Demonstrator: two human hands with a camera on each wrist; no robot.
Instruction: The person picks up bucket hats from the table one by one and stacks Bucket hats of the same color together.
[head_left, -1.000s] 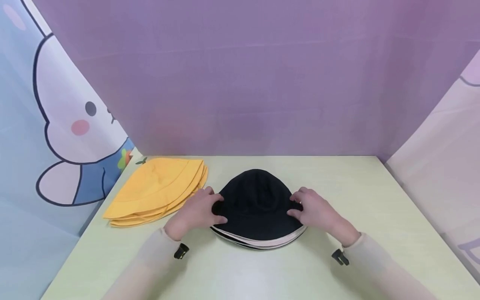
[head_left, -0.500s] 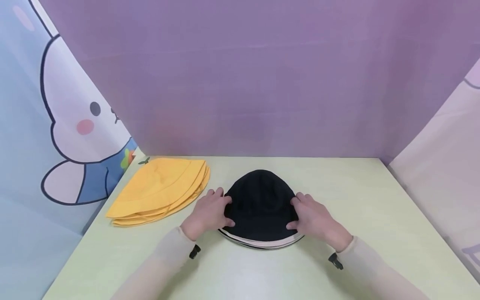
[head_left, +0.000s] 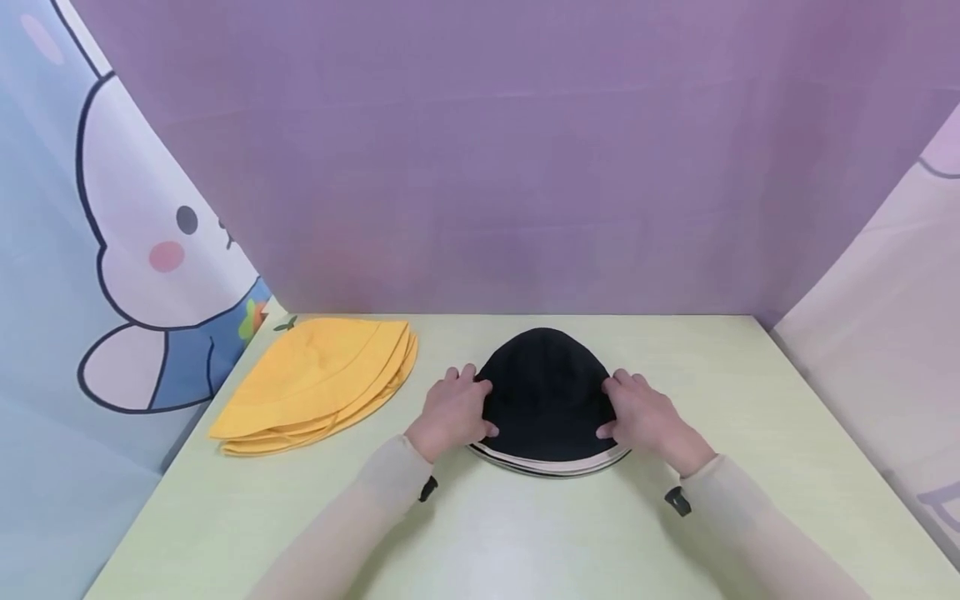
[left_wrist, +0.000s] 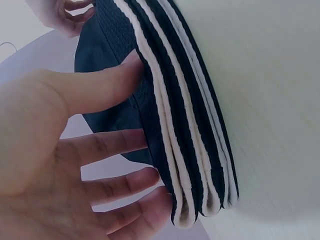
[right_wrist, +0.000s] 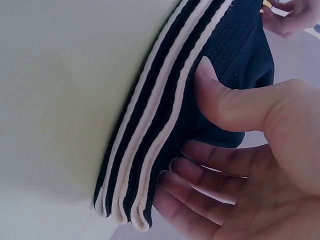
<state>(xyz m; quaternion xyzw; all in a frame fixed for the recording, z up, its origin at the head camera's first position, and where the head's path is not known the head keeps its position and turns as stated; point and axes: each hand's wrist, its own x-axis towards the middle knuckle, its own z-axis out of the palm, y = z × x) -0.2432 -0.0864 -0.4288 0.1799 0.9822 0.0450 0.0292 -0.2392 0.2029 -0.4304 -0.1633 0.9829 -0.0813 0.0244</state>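
A stack of flat-folded black bucket hats (head_left: 547, 396) lies near the middle of the table, crown pointing away. In the left wrist view, the brims (left_wrist: 187, 100) show layered black edges with pale lining. My left hand (head_left: 453, 408) touches the stack's left side, thumb on the top brim and fingertips along its folded edge. At the opposite side my right hand (head_left: 648, 417) rests likewise; in the right wrist view its thumb (right_wrist: 225, 102) presses the upper brim while loosely spread fingers meet the edge. Neither hand's fingers reach under the stack.
A stack of yellow bucket hats (head_left: 315, 383) lies at the table's back left. The pale green table (head_left: 510, 542) is bounded by a purple cloth (head_left: 510, 167) behind and printed cloths on both sides. Black wrist straps (head_left: 678, 501) hang below the sleeves.
The black hat stack has shifted right and slightly away from me, with both hands on its sides. The left hand has moved right along with it. The yellow hats stay put.
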